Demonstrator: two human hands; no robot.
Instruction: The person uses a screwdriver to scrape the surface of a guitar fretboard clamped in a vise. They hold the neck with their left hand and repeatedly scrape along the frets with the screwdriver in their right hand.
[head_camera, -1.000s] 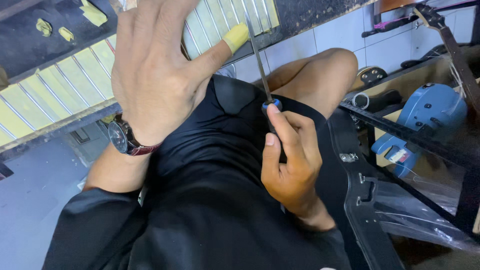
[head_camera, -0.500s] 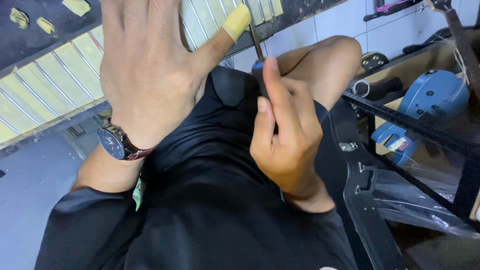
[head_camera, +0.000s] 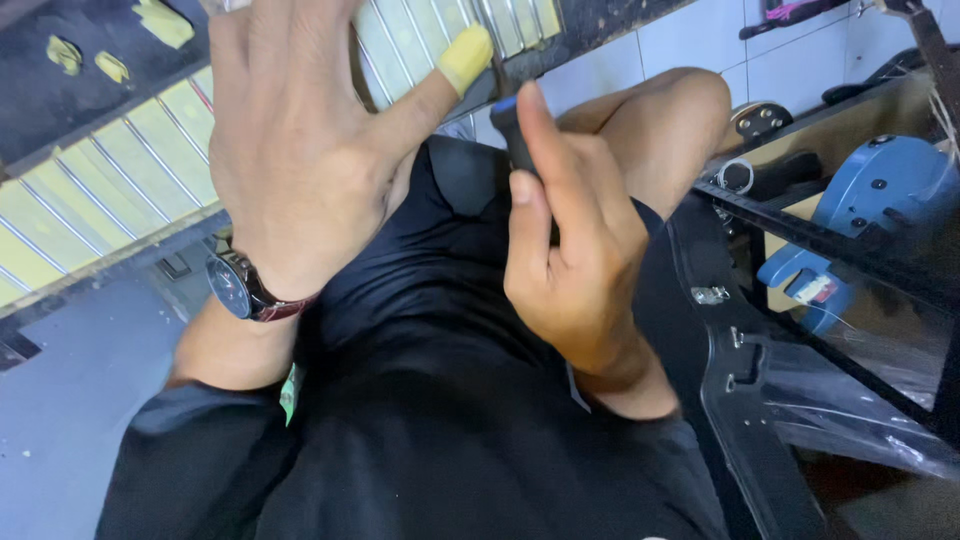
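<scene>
While right hand (head_camera: 575, 270) has fingers clamped round dark tool handle (head_camera: 515, 135) over lap, left hand (head_camera: 300, 140) presses flat, fingers apart, on ribbed yellow panel (head_camera: 100, 190). Tip hidden, so go slow, keep taped thumb (head_camera: 465, 55) clear imo.

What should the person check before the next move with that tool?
1. Grip on tool: right hand wraps its dark handle. Ok.
2. Tool tip: hidden behind the hands. Cannot tell.
3. Left hand is spread flat against the slatted panel. Ok.
4. Thumb cover: yellow, sits on the left thumb tip. Ok.
5. Watch snug on left wrist. Ok.
6. Room on the right: a blue machine and black frame stand close. Not ok.
</scene>
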